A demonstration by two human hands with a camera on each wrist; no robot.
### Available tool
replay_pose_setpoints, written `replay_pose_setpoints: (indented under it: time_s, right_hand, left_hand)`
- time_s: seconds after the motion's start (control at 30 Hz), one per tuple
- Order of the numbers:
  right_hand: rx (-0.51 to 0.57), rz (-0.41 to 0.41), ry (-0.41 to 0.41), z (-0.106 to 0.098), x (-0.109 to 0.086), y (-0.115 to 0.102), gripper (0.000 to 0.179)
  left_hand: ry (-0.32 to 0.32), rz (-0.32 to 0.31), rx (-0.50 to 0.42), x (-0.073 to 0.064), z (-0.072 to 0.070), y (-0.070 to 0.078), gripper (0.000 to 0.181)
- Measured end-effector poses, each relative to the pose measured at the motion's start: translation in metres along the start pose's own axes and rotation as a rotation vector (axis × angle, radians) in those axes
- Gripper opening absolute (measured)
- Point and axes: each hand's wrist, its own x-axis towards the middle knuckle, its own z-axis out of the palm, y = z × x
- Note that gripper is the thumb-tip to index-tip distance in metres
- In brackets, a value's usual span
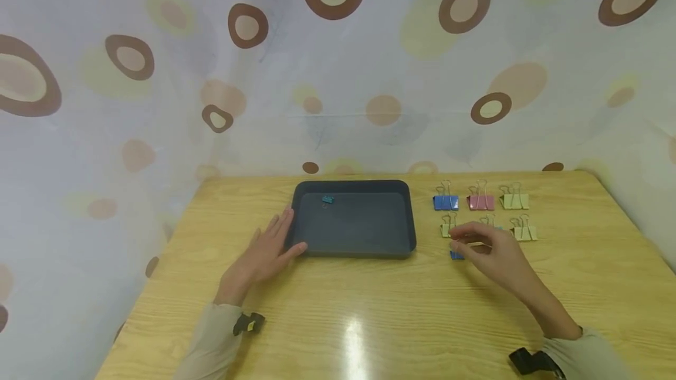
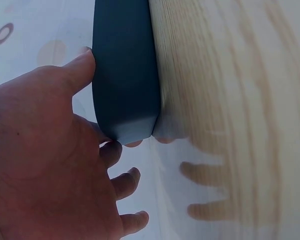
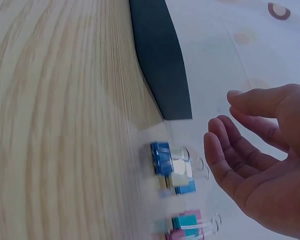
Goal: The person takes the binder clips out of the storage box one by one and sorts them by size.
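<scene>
My left hand (image 1: 266, 251) rests at the left end of a dark grey tray (image 1: 351, 248), its thumb on the front rim and fingers along the side. In the left wrist view the thumb and index finger touch the tray wall (image 2: 125, 75). A small teal binder clip (image 1: 328, 199) lies inside the tray. My right hand (image 1: 491, 251) hovers over the binder clips on the right, fingers loosely bent, thumb apart from them, holding nothing. Nearest its fingertips is a dark blue clip (image 1: 456, 255), partly hidden. A pale yellow clip (image 1: 445, 230) sits just beyond.
Behind the right hand stand a blue clip (image 1: 446, 202), a pink clip (image 1: 481, 203) and a light green clip (image 1: 515, 202). A cream clip (image 1: 524, 233) is right of the hand. The wooden table (image 1: 327, 298) meets a patterned cloth (image 1: 343, 139) at the back.
</scene>
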Motion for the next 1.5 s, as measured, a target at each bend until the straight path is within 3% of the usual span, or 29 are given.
replay_pose_setpoints:
  time_s: [0.53, 0.87, 1.23, 1.5]
  right_hand:
    - [0.194, -0.040, -0.013, 0.050, 0.039, -0.027, 0.035]
    - [0.166, -0.048, -0.056, 0.085, 0.069, -0.035, 0.035]
    - [0.119, -0.095, -0.030, 0.121, 0.107, -0.048, 0.034]
    - [0.075, -0.047, -0.066, 0.143, 0.126, -0.050, 0.036]
  left_hand:
    - [-0.015, -0.002, -0.008, 0.001, 0.002, 0.002, 0.088]
    - [-0.027, -0.004, -0.018, 0.001, 0.003, -0.001, 0.089]
    - [-0.013, -0.003, -0.015, 0.001, 0.000, 0.001, 0.089]
    - [-0.014, 0.001, -0.021, 0.001, 0.003, -0.002, 0.090]
